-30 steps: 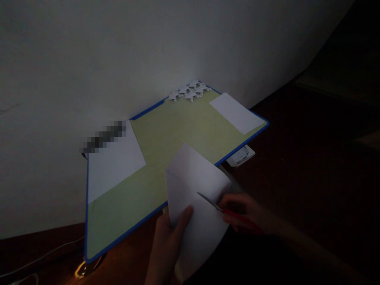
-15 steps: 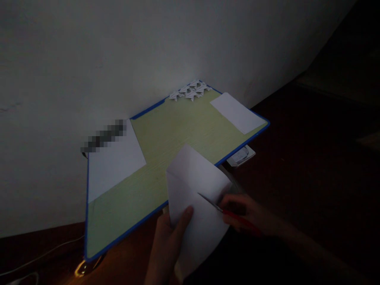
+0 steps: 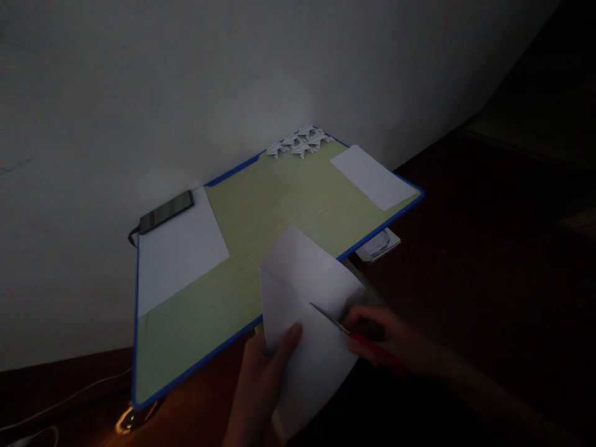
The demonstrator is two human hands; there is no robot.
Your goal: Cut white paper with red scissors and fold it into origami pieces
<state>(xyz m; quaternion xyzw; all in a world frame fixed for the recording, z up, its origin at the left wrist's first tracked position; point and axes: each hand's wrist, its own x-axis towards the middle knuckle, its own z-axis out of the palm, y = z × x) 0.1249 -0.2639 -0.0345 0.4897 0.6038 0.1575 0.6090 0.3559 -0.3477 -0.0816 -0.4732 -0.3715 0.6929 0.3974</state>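
Note:
A white sheet of paper [image 3: 302, 366] with a crease near its upper left is pinched by my left hand [image 3: 265, 372], thumb on the front and fingers behind. My right hand [image 3: 391, 338] is closed around the red handles of a pair of scissors [image 3: 372, 344]. One blade lies over the face of the paper, pointing up and left; the other blade cannot be made out and may be behind the sheet. The paper's top corner overlaps the front edge of the small table [image 3: 279, 198].
On the blue-rimmed table lie a large white sheet [image 3: 181, 267] with a dark phone [image 3: 166, 211] at the left, several folded paper shapes [image 3: 302, 143] at the back, and a paper stack [image 3: 375, 177] at the right. A booklet [image 3: 379, 243] juts from below. A wall [image 3: 233, 74] stands behind.
The paper and my left hand have shifted very slightly left. My right hand and the scissors stay nearly in place.

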